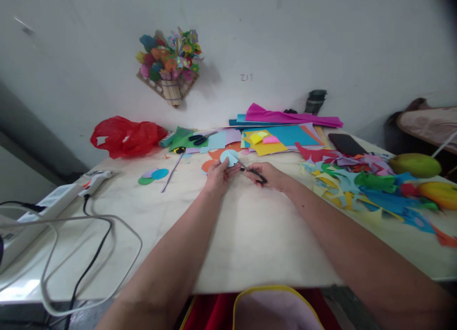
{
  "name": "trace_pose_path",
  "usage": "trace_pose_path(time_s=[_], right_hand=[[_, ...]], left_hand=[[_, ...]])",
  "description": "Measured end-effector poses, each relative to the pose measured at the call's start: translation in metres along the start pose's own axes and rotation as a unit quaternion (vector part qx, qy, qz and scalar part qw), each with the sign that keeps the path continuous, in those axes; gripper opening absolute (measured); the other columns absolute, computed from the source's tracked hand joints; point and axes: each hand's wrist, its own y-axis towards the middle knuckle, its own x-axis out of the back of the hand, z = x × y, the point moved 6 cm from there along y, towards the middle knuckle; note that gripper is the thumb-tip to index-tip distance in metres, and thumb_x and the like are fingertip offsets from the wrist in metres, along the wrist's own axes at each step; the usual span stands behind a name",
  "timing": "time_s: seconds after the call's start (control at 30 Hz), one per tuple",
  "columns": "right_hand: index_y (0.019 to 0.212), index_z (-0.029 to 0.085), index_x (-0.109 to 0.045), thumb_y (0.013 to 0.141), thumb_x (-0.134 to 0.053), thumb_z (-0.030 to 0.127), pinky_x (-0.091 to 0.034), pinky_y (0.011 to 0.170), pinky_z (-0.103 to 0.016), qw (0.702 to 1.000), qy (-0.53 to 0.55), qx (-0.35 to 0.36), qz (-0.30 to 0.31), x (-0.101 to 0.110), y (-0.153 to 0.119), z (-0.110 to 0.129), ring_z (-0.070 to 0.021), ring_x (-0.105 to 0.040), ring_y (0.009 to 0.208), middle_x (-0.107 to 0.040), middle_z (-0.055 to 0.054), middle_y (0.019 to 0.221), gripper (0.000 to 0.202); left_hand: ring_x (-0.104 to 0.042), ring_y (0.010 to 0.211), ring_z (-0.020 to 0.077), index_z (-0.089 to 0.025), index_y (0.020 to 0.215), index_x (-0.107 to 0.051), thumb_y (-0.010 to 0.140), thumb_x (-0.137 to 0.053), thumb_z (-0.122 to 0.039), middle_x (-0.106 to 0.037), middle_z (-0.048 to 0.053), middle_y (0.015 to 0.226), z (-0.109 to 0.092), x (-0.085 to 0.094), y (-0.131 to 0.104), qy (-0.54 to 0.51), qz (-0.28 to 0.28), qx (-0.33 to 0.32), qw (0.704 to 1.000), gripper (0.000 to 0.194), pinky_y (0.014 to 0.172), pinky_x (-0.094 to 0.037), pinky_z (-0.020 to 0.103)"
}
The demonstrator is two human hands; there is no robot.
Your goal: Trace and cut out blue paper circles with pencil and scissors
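Note:
A light blue paper circle (228,157) is pinched in my left hand (218,175), above the table. My right hand (264,175) is closed round the black handles of a pair of scissors (257,175), whose blades point left and reach the circle's right side. Orange paper pieces (209,166) lie just behind and left of my left hand. Further left, a small group of purple, green and blue paper circles (159,174) rests on the table beside a thin purple strip (173,173).
Paper sheets (300,135) and a second pair of scissors (199,139) lie at the back. A red plastic bag (124,137) is back left, a power strip (53,201) with cables at left. Paper scraps (371,187), a phone (346,143) and fruit (414,165) are at right.

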Motion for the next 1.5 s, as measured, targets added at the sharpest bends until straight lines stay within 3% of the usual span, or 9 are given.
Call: trace_pose_path(time_s=[1.5], right_hand=[[0.071,0.014,-0.056,0.064,-0.065,0.036,-0.03,0.035,-0.019,1.0,0.002,0.002,0.002,0.0001,-0.0015,0.0016,-0.0049,-0.038,0.039,-0.047,0.004,0.05,0.025]], left_hand=[[-0.067,0.071,0.0211,-0.007,0.081,-0.058,0.076,-0.059,-0.018,-0.067,0.012,0.075,-0.0004,0.0012,0.0002,0.015,-0.004,-0.016,1.0,0.011,0.073,-0.053,0.035]])
